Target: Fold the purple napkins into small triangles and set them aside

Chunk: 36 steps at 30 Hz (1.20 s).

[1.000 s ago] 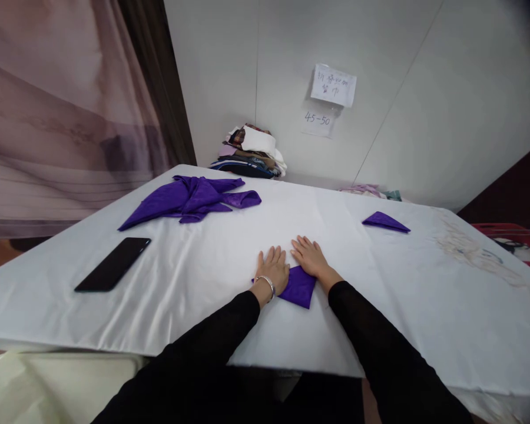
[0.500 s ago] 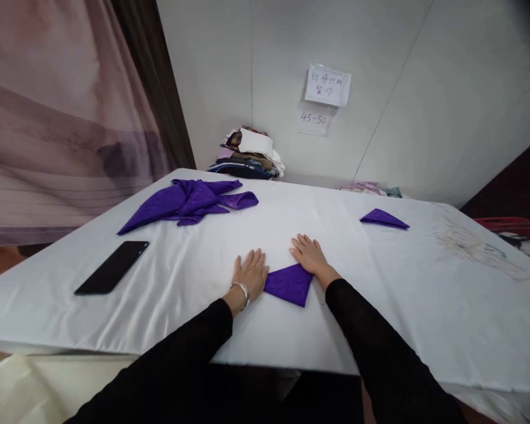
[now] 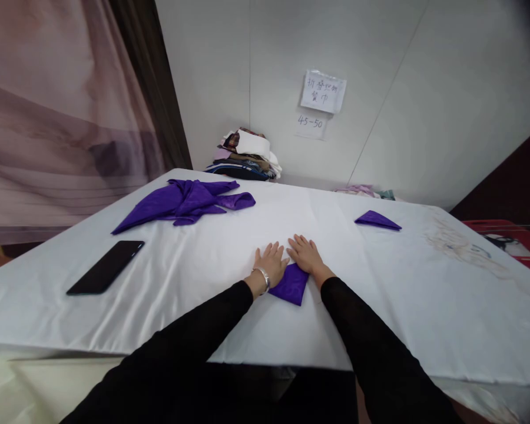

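A folded purple napkin (image 3: 290, 287) lies on the white tablecloth close to the table's front edge, its far part covered by my hands. My left hand (image 3: 271, 264), with a silver bracelet at the wrist, rests flat over the napkin's left side, fingers stretched out. Flat on the upper right corner lies my right hand (image 3: 305, 254), fingers pointing away from me. The two hands are close together, and neither grips the cloth. Farther right sits another purple napkin (image 3: 378, 220) folded into a triangle. A loose heap of purple napkins (image 3: 183, 202) lies at the back left.
A black phone (image 3: 106, 268) lies on the left of the white-covered table (image 3: 194, 282). Behind, against the wall, is a stack of folded clothes (image 3: 245, 154). Paper signs (image 3: 323, 92) hang on the wall. A red crate (image 3: 512, 241) stands beyond the right edge.
My left hand has slid right across the napkin, covering more of it and coming nearer my right hand. The right hand stays on its corner. The view has shifted slightly.
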Tool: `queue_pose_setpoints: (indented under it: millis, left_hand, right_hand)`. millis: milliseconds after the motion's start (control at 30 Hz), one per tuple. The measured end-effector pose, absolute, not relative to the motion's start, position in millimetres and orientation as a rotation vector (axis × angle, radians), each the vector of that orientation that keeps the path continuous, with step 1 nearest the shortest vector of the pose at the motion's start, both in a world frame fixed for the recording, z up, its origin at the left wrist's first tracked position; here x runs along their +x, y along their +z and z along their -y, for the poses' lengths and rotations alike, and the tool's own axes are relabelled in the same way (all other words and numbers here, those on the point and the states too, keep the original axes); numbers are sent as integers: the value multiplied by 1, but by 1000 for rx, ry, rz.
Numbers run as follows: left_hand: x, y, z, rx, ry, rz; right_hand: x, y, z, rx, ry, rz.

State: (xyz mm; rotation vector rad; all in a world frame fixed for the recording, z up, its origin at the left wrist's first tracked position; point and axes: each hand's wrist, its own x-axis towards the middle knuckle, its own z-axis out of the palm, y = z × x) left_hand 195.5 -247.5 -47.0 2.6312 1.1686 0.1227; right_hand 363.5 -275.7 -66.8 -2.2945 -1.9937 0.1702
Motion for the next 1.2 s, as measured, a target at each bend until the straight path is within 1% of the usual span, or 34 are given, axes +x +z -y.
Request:
queue_pose_setpoints:
  millis: [200,633,833,900,1033,1100,1200]
  left_hand:
    - [191,-65,251,2690,140,-1229]
    - [150,-65,244,2667,56,-1308]
    - [150,-64,246,2670,49,-1306]
    - [150,-64,247,2679,54,-1310]
    - [150,-65,246,2700,55,-1314]
    - [150,-66,246,2706,28,-1309]
    - [149,-67,247,2717,52,-1308]
  right_hand:
    - [363,-67,276,-2305,155,1991]
    - [361,-65,276,-2355,204,1980]
    - [354,-45,273,-2445,325,1941]
    - [341,-38,270,-2473,311,1914]
    - [299,-39,269,-2268,194,2024]
    - [283,-46,271,-2142,197,2092]
    - [282,-55,274,-2094,236,2130]
